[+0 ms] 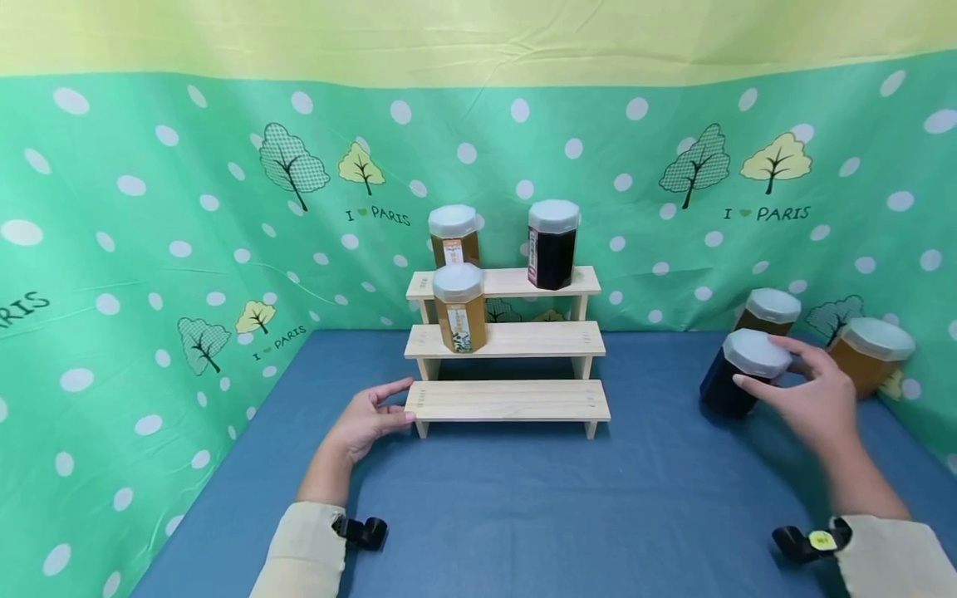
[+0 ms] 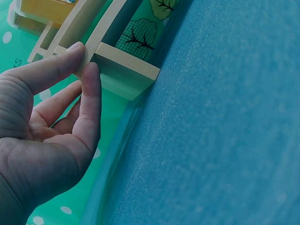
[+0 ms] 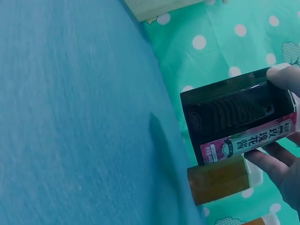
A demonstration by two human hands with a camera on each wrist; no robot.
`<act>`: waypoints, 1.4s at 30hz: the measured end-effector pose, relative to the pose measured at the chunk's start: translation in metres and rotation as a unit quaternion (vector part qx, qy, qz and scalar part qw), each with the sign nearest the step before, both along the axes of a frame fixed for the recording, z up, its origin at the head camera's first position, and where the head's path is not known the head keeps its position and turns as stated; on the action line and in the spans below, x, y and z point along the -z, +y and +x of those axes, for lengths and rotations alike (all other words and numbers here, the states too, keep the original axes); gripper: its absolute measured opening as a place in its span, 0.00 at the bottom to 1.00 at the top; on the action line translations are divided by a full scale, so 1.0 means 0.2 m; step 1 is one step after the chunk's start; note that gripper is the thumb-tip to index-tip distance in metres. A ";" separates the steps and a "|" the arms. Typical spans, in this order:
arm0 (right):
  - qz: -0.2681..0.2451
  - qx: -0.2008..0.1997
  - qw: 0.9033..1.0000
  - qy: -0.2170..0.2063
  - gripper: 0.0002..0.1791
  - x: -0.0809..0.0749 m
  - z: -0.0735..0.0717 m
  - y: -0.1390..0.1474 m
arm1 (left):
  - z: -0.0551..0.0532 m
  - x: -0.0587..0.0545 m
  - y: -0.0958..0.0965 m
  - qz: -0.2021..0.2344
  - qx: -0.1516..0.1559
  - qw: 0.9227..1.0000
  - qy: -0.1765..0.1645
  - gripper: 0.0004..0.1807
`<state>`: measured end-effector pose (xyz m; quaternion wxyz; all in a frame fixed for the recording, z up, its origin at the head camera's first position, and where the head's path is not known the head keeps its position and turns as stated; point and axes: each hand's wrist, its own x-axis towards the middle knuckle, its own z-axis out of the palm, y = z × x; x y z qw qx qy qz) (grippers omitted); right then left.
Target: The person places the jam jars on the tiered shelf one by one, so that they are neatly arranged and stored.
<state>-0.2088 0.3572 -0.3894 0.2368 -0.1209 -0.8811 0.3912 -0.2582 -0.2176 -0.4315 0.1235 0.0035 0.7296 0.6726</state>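
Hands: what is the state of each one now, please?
Left hand: pinches the end of the wooden shelf.
Right hand: grips the dark jar.

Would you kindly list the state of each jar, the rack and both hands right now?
Dark jar: lidded, tilted, held by right hand at the lid.
Two amber jars behind it: lidded, on the table.
Rack: upright, bottom step bare.
Three rack jars: lidded, upright.
Left hand: fingers pinching the bottom step's end.
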 end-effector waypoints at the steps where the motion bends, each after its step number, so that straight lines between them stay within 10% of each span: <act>1: 0.000 -0.004 1.000 -0.001 0.42 0.00 0.00 -0.01 | 0.00 0.00 0.00 0.001 -0.001 1.000 -0.001 0.39; 42: -0.020 -0.098 0.995 0.027 0.42 -0.24 0.06 -0.36 | 0.00 0.00 0.00 -0.001 0.005 1.000 0.004 0.39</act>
